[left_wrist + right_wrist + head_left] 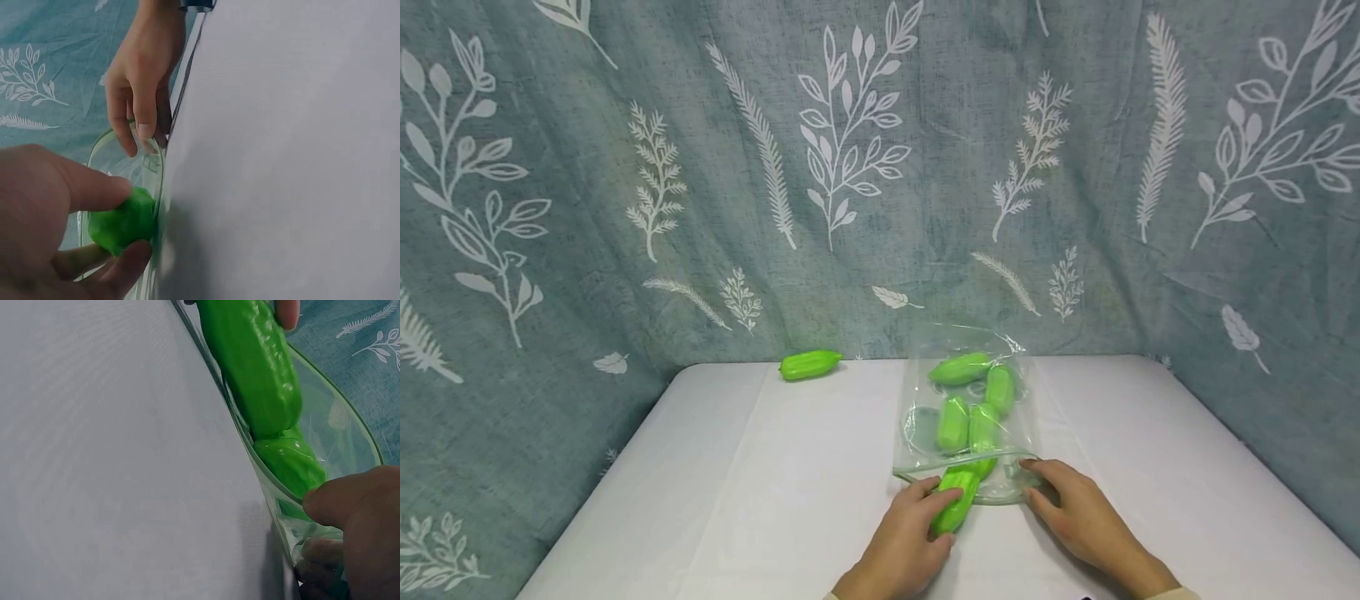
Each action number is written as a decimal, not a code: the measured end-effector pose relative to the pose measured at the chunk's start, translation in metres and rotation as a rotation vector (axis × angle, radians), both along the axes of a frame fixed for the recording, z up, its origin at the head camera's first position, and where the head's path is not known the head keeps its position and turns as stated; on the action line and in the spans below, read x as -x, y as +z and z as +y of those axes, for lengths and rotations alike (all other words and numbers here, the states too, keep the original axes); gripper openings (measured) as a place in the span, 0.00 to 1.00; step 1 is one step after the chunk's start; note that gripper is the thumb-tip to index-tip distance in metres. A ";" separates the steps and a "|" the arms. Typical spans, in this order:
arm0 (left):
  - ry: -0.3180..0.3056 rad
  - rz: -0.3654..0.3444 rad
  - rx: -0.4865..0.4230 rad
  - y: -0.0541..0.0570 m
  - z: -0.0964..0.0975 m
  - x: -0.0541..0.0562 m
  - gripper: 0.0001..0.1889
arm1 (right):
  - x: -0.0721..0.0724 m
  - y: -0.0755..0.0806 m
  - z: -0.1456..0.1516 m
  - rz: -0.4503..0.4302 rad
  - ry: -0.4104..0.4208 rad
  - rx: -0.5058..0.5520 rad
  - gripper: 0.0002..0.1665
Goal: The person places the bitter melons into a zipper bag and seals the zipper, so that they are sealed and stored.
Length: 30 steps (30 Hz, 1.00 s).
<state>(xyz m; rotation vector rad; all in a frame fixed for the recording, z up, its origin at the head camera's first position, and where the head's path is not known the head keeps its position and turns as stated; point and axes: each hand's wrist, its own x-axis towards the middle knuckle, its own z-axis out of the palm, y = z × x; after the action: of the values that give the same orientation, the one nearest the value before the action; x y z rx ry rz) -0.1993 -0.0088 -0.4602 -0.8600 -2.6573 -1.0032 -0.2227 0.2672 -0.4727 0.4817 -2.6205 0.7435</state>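
Observation:
My left hand (904,537) grips a bright green, bumpy toy cucumber (953,507) between thumb and fingers. In the right wrist view that cucumber (256,369) slants through the mouth of a clear zip bag (340,406), its end against another cucumber (289,464). My right hand (1078,510) pinches the right side of the bag's mouth, with the thumb (337,497) over the rim. Several green cucumbers lie inside the bag (917,392), which is flat on the table with its opening toward me. From the left wrist, the held cucumber (125,222) shows end-on.
A single green cucumber (809,365) lies at the table's back edge, left of the bag. White cloth covers the table (790,467). A grey-green curtain (715,183) with white leaf prints hangs behind and at both sides.

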 end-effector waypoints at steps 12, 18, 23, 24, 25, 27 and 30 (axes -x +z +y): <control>0.003 0.101 0.049 -0.003 0.002 0.000 0.31 | 0.002 -0.002 0.002 0.035 -0.001 -0.009 0.22; -0.034 0.089 0.050 -0.003 0.002 0.000 0.35 | 0.002 -0.001 0.001 0.018 -0.003 -0.004 0.22; -0.008 0.044 0.088 -0.001 0.002 0.001 0.34 | 0.002 0.000 0.000 0.014 -0.006 -0.003 0.22; 0.000 0.047 0.095 -0.001 0.002 0.001 0.33 | 0.001 0.000 0.000 0.011 -0.005 -0.004 0.22; 0.010 0.056 0.104 -0.001 0.001 0.001 0.33 | 0.001 0.000 0.000 0.007 -0.004 -0.004 0.22; 0.025 0.084 0.116 -0.001 0.001 0.001 0.32 | 0.000 0.000 0.000 0.002 -0.002 -0.004 0.22; 0.037 0.128 0.121 -0.001 0.000 0.002 0.31 | 0.000 0.000 -0.001 -0.001 0.001 -0.002 0.22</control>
<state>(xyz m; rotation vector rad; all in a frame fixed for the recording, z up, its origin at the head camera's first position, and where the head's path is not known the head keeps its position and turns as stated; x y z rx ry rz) -0.2014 -0.0084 -0.4615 -0.8641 -2.6367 -0.7588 -0.2224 0.2663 -0.4728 0.4828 -2.6231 0.7412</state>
